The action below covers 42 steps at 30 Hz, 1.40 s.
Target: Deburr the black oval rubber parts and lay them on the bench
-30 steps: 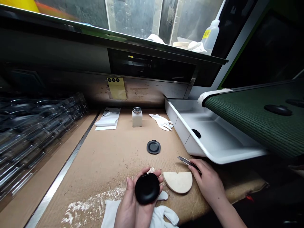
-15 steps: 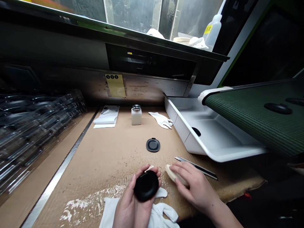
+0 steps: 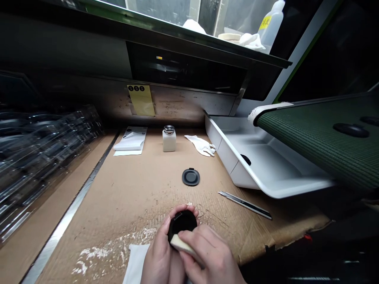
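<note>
A glossy black rounded disc [image 3: 182, 223] sits low in the frame, cupped in the person's left hand [image 3: 158, 248], fingers curled up around its edge. The right hand [image 3: 210, 252] is closed in a pinch on a cream pad [image 3: 181, 243], w/ the pad pressed against the disc's face, so the two hands nearly touch.

Under them lies a cardboard sheet [image 3: 133, 189] covering the tabletop, scuffed and flecked w/ white residue [image 3: 97, 248], a white cloth [image 3: 136, 264] partly under the hands. Just beyond: a smaller flat black disc w/ a tab [image 3: 191, 177], and to the right a utility knife [image 3: 245, 204] lying diagonally.

Further back, left to right: white papers [image 3: 130, 141], a white dispensing bottle w/ metal top [image 3: 169, 139], a white glove [image 3: 201, 145]. A white tray [image 3: 226, 156] holds a small black item [image 3: 245, 159].

Around the bench – a green mesh conveyor belt [image 3: 319, 138] at right, stacked clear plastic trays [image 3: 44, 146] at left, a yellow note [image 3: 141, 100] on the metal back wall, and a squeeze bottle [image 3: 271, 25] on a shelf overhead.
</note>
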### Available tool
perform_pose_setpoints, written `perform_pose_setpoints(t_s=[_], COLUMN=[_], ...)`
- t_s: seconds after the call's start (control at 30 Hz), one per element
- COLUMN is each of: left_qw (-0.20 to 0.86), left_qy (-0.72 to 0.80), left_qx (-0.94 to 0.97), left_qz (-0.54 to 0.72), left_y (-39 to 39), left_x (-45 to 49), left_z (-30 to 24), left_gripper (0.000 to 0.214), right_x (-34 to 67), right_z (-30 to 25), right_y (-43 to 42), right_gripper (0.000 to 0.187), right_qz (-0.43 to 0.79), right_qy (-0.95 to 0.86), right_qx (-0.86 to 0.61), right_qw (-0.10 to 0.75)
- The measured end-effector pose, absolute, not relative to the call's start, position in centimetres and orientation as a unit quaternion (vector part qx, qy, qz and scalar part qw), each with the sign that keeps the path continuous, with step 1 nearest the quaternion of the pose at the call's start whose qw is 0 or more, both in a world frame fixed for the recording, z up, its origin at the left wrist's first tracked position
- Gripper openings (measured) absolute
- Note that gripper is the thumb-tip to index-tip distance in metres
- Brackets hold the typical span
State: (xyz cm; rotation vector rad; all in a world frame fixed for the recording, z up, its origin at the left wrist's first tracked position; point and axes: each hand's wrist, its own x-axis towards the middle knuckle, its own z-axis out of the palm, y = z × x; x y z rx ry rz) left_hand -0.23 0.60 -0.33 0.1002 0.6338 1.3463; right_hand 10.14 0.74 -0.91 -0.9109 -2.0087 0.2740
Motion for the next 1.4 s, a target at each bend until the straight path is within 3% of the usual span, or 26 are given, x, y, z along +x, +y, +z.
perform_pose_setpoints(t_s=[0.37, 0.53, 0.63, 0.77, 0.87, 1.0, 1.17, 1.4], left_qw=[0.737, 0.737, 0.74, 0.752, 0.752, 0.713, 0.716, 0.759], left_qy=[0.291, 0.278, 0.284, 0.275, 0.276, 0.315, 0.305, 0.259], left_qx=[0.03, 0.011, 0.007, 0.004, 0.03, 0.096, 0.119, 0.084], left_qz=[0.609, 0.616, 0.609, 0.599, 0.598, 0.619, 0.616, 0.591], left_y=[0.6, 0.8, 0.9, 0.8, 0.7, 0.6, 0.5, 0.4], left_x=[-0.1, -0.2, -0.3, -0.4, -0.3, -0.1, -0.1, -0.3], left_z=[-0.1, -0.2, -0.1, 0.1, 0.1, 0.2, 0.3, 0.5], left_gripper=[0.03, 0.029, 0.028, 0.03, 0.03, 0.03, 0.033, 0.039], right_x=[11.3, 16.3, 18.2, 18.6, 19.7, 22.1, 23.7, 21.7], right_z=[-0.4, -0.1, -0.6, -1.1, -1.4, -2.3, -3.6, -1.3], right_y=[0.8, 2.4, 3.2, 3.0, 3.2, 4.8, 6.2, 4.2], right_gripper=[0.018, 0.022, 0.025, 0.028, 0.027, 0.024, 0.018, 0.026], right_qz=[0.097, 0.027, -0.031, 0.035, 0.032, -0.053, -0.032, -0.051], right_qy=[-0.823, -0.763, -0.766, -0.828, -0.829, -0.753, -0.768, -0.775], right_qx=[-0.365, -0.486, -0.542, -0.502, -0.495, -0.61, -0.602, -0.55], right_qw=[0.425, 0.426, 0.345, 0.247, 0.261, 0.241, 0.218, 0.307])
